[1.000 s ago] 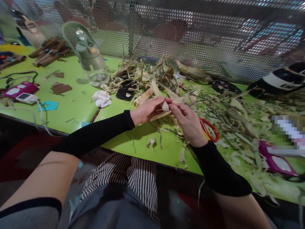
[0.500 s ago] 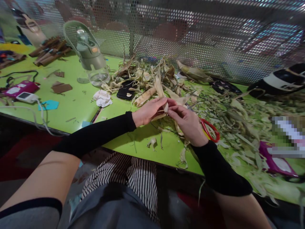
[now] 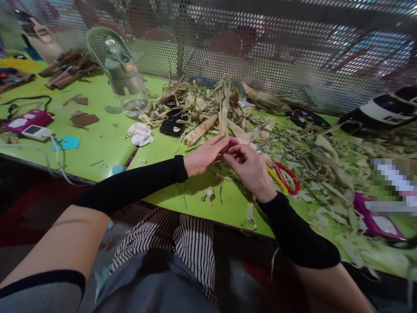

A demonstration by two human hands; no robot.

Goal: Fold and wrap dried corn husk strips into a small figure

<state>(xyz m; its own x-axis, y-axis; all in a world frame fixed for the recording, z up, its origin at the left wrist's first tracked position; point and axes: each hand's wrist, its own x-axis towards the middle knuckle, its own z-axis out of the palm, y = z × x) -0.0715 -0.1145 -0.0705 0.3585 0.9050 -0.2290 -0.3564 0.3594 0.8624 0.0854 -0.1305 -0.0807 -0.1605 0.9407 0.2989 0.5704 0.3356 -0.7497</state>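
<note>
A pale dried corn husk [image 3: 223,114] stands up out of my hands, its lower end hidden by my fingers. My left hand [image 3: 206,155] is closed around that lower end. From the right, my right hand [image 3: 250,169] pinches at the same spot with thumb and fingertips, touching the left fingers. Scissors with red and yellow handles [image 3: 286,177] lie just right of my right hand, their blades partly under husk scraps. A brownish rolled husk piece [image 3: 201,130] and a black phone-like object [image 3: 172,122] lie beyond my left hand.
A heap of husk strips and shreds [image 3: 312,174] spreads over the green table [image 3: 107,148]. A clear bottle with a green lid [image 3: 125,78] stands back left, near crumpled tissue [image 3: 140,134]. A perforated metal screen [image 3: 208,43] borders the back; a dark bottle [image 3: 381,111] lies right.
The husk between my hands has swung more upright and its folded lower part is now covered by my fingers. My right hand has shifted slightly left, showing more of the yellow scissor handle.
</note>
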